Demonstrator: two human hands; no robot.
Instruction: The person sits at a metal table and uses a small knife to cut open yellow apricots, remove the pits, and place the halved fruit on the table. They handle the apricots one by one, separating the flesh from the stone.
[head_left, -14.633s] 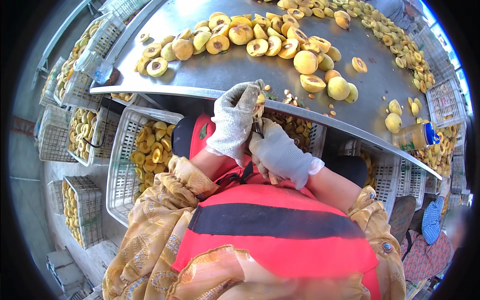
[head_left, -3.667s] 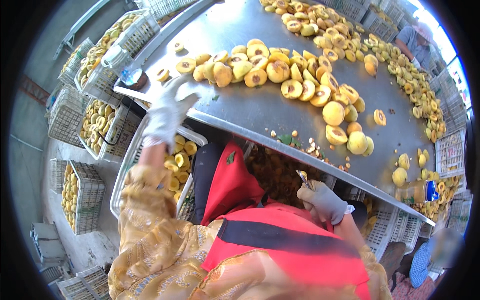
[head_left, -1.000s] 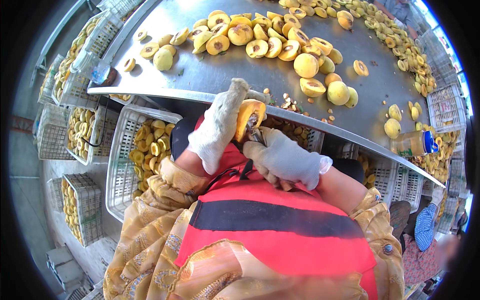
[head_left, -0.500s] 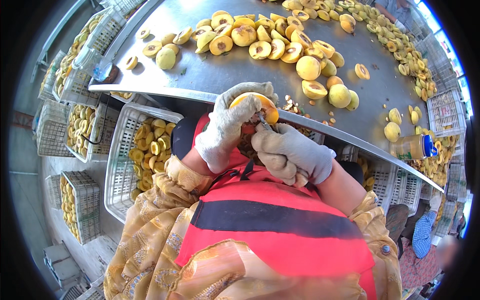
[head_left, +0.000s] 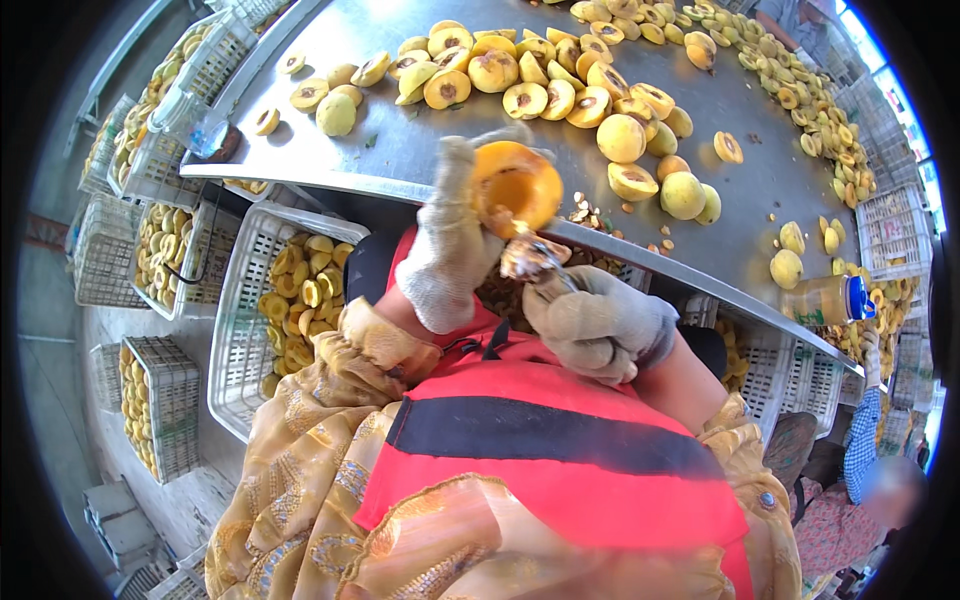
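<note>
My gloved left hand holds a peach half up over the near edge of the metal table, cut side toward me. My right hand is closed around a small scoop, its tip touching the peach's hollow. More halved peaches lie toward the table's far edge. A white crate of halves stands below the table's near edge, on my left.

Head-worn fisheye, steeply downward, close
</note>
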